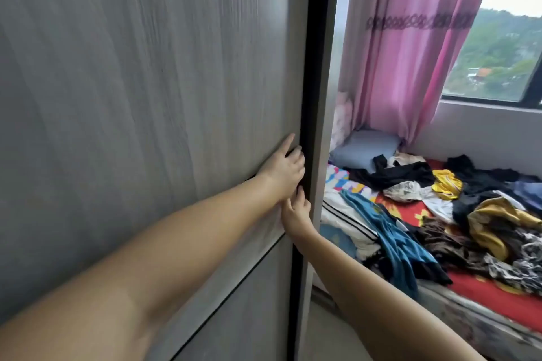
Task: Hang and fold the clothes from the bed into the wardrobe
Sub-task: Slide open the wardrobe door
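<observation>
the clothes (457, 208) lie in a loose, unfolded heap on the bed (484, 299) at the right, over a red patterned sheet, well apart from both hands. the grey wardrobe door (146, 97) fills the left. the left hand (283, 171) lies on the door's right edge, forefinger straight, the other fingers curled into the dark gap there. the right hand (296, 214) sits just beneath, touching it, fingers hooked on the same edge. a pink curtain (410, 47) hangs by the window (504, 47)
</observation>
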Demonstrator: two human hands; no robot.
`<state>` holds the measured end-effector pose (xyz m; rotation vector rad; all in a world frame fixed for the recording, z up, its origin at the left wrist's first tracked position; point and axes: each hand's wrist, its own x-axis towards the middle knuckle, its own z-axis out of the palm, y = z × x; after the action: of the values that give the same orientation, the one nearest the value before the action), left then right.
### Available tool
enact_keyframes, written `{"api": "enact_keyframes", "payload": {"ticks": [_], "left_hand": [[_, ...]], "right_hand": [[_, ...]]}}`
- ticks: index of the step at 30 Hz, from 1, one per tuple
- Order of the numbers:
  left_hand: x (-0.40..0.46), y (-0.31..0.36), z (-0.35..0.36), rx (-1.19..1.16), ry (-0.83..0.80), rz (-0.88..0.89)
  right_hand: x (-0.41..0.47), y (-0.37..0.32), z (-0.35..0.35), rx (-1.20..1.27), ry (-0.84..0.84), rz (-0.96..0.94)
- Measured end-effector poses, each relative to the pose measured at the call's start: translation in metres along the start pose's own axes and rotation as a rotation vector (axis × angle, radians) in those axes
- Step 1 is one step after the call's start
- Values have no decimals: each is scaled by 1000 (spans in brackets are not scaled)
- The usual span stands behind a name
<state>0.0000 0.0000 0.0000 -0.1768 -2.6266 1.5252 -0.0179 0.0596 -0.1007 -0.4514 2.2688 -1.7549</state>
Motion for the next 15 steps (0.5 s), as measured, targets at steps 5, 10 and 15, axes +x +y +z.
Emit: {"api": "enact_keyframes", "payload": {"ticks": [5, 10, 15], "left_hand": [[13, -6, -2, 51, -33, 28], [29, -17, -12, 74, -78, 2], [34, -24, -22, 57, -47, -1]], "right_hand": [[5, 2, 7, 59, 32, 31], [17, 5, -2, -56, 26, 54], [26, 7, -10, -96, -7, 95]]}}
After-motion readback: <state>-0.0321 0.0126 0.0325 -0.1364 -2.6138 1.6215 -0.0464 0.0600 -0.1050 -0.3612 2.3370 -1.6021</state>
